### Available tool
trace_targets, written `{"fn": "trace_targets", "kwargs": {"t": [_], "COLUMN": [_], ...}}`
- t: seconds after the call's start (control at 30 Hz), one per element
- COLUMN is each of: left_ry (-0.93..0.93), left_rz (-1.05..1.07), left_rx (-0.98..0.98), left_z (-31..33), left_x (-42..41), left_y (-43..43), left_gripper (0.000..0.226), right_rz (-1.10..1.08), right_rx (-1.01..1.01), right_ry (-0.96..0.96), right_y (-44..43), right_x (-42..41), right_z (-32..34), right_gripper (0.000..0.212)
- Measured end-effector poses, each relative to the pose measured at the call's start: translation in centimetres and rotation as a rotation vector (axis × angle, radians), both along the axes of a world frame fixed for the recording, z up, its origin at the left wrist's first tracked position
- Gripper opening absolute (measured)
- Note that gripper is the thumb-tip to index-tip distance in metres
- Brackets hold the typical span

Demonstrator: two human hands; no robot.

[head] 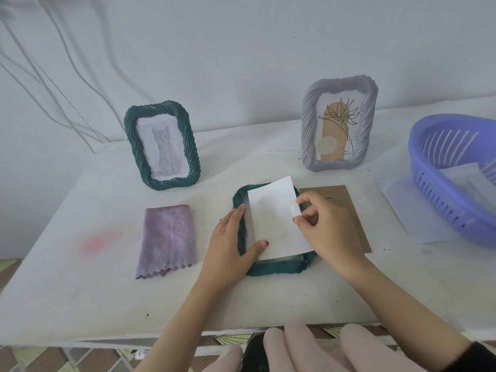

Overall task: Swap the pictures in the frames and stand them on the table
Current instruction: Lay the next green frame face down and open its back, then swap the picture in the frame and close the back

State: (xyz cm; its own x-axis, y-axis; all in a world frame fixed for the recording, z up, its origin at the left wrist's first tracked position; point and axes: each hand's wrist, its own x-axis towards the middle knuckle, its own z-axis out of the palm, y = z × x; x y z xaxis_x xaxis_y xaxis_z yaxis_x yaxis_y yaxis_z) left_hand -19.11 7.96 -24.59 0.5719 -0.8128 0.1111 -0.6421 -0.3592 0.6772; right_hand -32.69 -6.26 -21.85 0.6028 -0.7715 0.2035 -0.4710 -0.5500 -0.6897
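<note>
While my left hand (230, 238) presses the flat frame (279, 267), fingers together | right hand (327, 224) pinches paper (273, 218) edge | backing (346, 210) beside.

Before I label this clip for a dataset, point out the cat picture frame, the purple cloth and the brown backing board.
cat picture frame (128, 135): head view, left side of its green twisted rim.
purple cloth (166, 237): head view, middle of the fabric.
brown backing board (346, 205): head view, bare upper part.

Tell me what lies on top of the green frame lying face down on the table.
A white sheet, blank side up, covers the face-down green frame. The right hand pinches its edge; the left hand steadies the frame. Its printed side, if any, is hidden.
</note>
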Motion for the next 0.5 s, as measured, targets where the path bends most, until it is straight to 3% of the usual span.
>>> {"fn": "trace_targets", "kwargs": {"t": [0.1, 0.2, 0.27, 0.37, 0.5], "left_ry": [-0.006, -0.209, -0.245, -0.007, 0.523], "left_rz": [0.007, -0.074, -0.115, -0.109, -0.049], "left_rx": [-0.021, -0.067, -0.110, -0.228, -0.394], "left_z": [-0.1, -0.2, 0.0, 1.7, 4.6], "left_x": [0.1, 0.1, -0.2, -1.7, -3.6], "left_y": [0.1, -0.1, -0.4, -1.3, -3.1], "left_gripper": [0.073, 0.063, 0.054, 0.044, 0.035], "right_rz": [-0.030, -0.009, 0.006, 0.027, 0.038], "right_rx": [0.094, 0.210, 0.288, 0.378, 0.431], "right_ry": [-0.098, -0.231, -0.297, -0.412, -0.517], "right_y": [-0.3, -0.9, -1.2, -1.7, -1.9], "right_x": [-0.5, -1.2, -2.0, -3.3, -5.2], "right_z": [0.2, 0.9, 1.5, 2.3, 3.3], "right_gripper": [0.017, 0.022, 0.024, 0.027, 0.027]}}
